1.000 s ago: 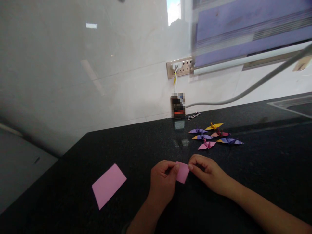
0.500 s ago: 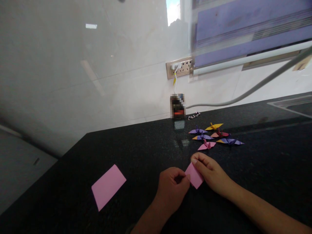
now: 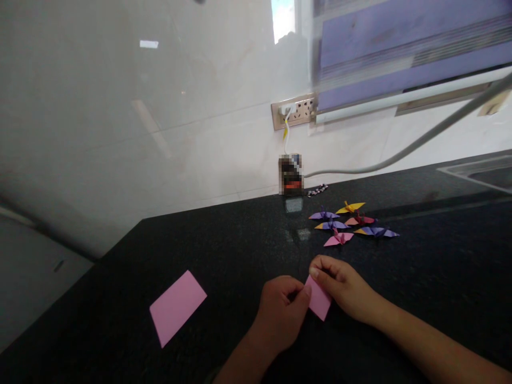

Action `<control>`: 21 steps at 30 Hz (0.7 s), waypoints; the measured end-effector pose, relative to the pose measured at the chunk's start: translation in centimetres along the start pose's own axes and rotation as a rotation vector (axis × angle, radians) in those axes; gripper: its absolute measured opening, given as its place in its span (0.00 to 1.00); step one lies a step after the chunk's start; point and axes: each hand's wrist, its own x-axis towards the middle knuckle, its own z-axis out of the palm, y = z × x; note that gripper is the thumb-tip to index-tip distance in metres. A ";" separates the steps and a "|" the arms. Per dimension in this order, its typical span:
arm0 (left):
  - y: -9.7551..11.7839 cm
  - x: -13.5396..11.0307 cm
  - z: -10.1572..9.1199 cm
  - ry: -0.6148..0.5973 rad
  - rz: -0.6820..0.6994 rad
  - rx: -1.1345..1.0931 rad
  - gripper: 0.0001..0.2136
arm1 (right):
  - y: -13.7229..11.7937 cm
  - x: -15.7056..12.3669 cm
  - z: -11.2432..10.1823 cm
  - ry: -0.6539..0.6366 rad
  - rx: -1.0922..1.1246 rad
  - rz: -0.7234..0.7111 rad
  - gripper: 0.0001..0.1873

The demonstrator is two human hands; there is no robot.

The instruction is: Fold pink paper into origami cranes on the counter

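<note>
A small folded piece of pink origami paper (image 3: 319, 302) is held between my two hands above the dark countertop. My left hand (image 3: 282, 309) pinches its left edge between thumb and fingers. At the upper right edge, my right hand (image 3: 339, 282) grips the same paper, its thumb on top and its fingers curled behind. Part of the paper is hidden by the fingers. Just beyond the right hand lies a pink paper crane (image 3: 338, 239), in a group with several others, among them a yellow paper crane (image 3: 351, 207) and a purple paper crane (image 3: 376, 232).
A larger pink paper stack or sheet (image 3: 178, 309) lies on the black countertop (image 3: 224, 250) to the left. Against the wall stands a blurred-out dark box (image 3: 291, 175), near a beaded string (image 3: 318, 190). A grey hose (image 3: 400, 160) and a wall socket (image 3: 293, 111) are behind.
My right hand has shifted slightly left and toward me, and the folded pink paper has tilted and dropped a little with it. My left hand has barely moved, its thumb a little higher.
</note>
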 end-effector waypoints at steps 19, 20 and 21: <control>0.0 0.1 -0.1 0.055 0.009 0.023 0.15 | 0.2 0.0 0.1 -0.078 0.194 0.037 0.11; 0.0 0.1 -0.1 0.054 0.009 0.019 0.15 | 0.2 0.0 0.1 -0.076 0.194 0.040 0.11; -0.1 0.1 -0.1 0.055 0.008 0.016 0.15 | 0.2 0.0 0.1 -0.074 0.191 0.042 0.11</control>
